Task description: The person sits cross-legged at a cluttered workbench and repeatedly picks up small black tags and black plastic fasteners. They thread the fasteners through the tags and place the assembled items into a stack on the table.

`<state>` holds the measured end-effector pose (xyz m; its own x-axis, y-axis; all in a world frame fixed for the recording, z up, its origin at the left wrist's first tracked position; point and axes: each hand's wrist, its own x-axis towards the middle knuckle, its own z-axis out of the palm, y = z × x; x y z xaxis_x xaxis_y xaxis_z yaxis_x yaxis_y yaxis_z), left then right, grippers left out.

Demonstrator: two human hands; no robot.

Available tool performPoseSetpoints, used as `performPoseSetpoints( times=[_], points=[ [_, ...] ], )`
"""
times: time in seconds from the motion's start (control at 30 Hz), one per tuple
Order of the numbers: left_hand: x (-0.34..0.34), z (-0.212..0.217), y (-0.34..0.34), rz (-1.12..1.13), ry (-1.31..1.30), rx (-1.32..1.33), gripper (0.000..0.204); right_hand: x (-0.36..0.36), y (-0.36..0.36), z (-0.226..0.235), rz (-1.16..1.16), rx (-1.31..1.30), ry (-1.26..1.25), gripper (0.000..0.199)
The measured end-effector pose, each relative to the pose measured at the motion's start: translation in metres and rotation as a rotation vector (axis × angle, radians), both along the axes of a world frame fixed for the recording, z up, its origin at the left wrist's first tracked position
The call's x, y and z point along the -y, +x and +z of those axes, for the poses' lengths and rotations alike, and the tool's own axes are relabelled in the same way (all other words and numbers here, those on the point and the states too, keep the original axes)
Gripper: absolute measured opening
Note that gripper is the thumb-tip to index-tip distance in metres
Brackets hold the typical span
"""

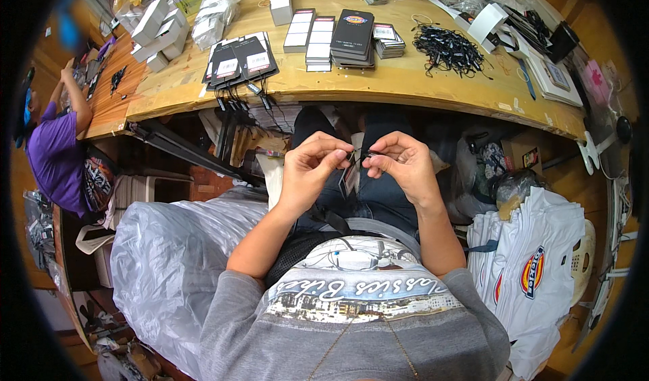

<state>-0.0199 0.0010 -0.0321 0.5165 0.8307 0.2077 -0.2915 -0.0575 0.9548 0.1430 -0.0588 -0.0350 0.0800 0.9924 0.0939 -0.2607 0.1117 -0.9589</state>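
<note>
Above my lap, my left hand (pixel 316 164) and my right hand (pixel 402 164) face each other, thumb and fingertips pinched in both. Each pinches part of a thin black hang-tag string (pixel 366 155). A dark, narrow hang tag (pixel 349 180) dangles just below the fingertips, partly hidden by my left hand. On the table ahead lies a tangled heap of black tag strings (pixel 449 48). Left of that heap are a stack of black cards (pixel 352 32) and a small stack of tags (pixel 388 41). Black tags with white labels (pixel 240 60) lie farther left, their strings hanging over the table edge.
Two stacks of white labels (pixel 320 41) and white boxes (pixel 162 33) stand on the wooden table (pixel 284 91). Folded white shirts (pixel 527 259) are at my right, a large plastic bag (pixel 159 266) at my left. A person in purple (pixel 57 154) sits far left.
</note>
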Motion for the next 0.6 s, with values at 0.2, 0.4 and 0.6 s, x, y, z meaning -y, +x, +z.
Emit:
performPoseSetpoints(
  times=[0.2, 0.4, 0.6],
  points=[
    [0.008, 0.003, 0.005, 0.017, -0.029, -0.054, 0.012, 0.003, -0.011, 0.007, -0.142, 0.119, 0.068, 0.012],
    [0.008, 0.004, 0.005, 0.023, -0.051, -0.017, 0.017, 0.005, -0.013, 0.007, -0.168, 0.179, 0.099, 0.012],
    [0.008, 0.003, 0.005, 0.032, -0.023, -0.039, 0.012, 0.004, -0.016, 0.009, -0.213, 0.283, 0.137, 0.01]
  ],
)
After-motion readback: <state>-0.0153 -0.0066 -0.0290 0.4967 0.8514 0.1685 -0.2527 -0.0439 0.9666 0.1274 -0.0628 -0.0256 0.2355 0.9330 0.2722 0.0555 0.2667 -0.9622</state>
